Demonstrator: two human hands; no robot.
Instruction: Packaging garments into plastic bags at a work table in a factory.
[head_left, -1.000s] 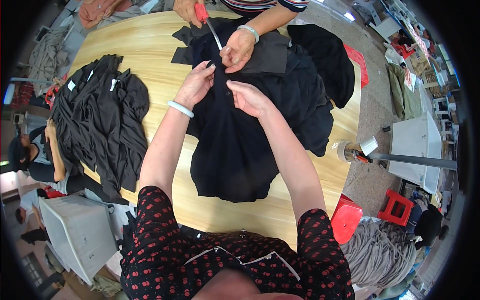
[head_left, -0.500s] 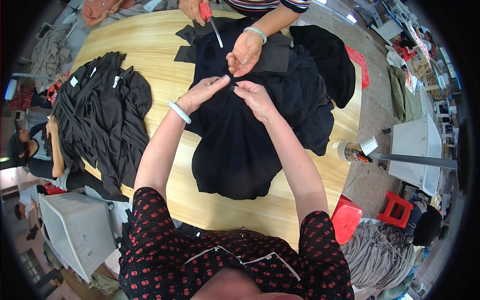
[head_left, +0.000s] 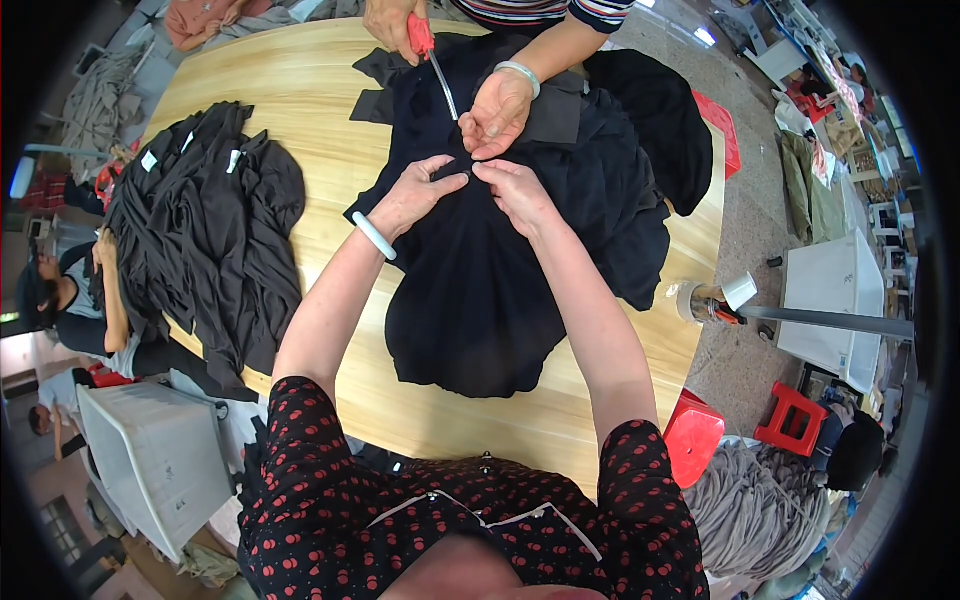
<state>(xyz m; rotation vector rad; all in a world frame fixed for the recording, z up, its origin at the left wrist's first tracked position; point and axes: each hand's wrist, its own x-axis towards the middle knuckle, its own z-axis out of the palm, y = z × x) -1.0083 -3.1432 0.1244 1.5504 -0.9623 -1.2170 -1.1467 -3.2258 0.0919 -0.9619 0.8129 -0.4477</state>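
Note:
A black garment (head_left: 470, 310) is spread over the middle of the table, its hem toward me. My left hand (head_left: 418, 197), with a pale bangle on the wrist, pinches its cloth between thumb and forefinger. Close beside it, my right hand (head_left: 512, 192) pinches the same cloth with the fingertips. Just beyond, a co-worker's open hand (head_left: 500, 108) hovers palm up, almost touching my fingers. The co-worker's other hand (head_left: 393, 28) grips a red-handled tool (head_left: 424, 42) with a slim metal end pointing at the cloth; its exact kind is unclear.
Dark garments with white labels are heaped at the table's left (head_left: 215, 210). More black clothing (head_left: 650, 120) lies to the right. A container with tools (head_left: 700, 303) stands at the right edge. Red stools (head_left: 692, 440) and white bins (head_left: 160, 460) surround the wooden table (head_left: 330, 110).
My left hand has shifted slightly right and its fingers have closed on the cloth. The co-worker's tool has come down nearer to the garment, and their open hand has moved slightly right.

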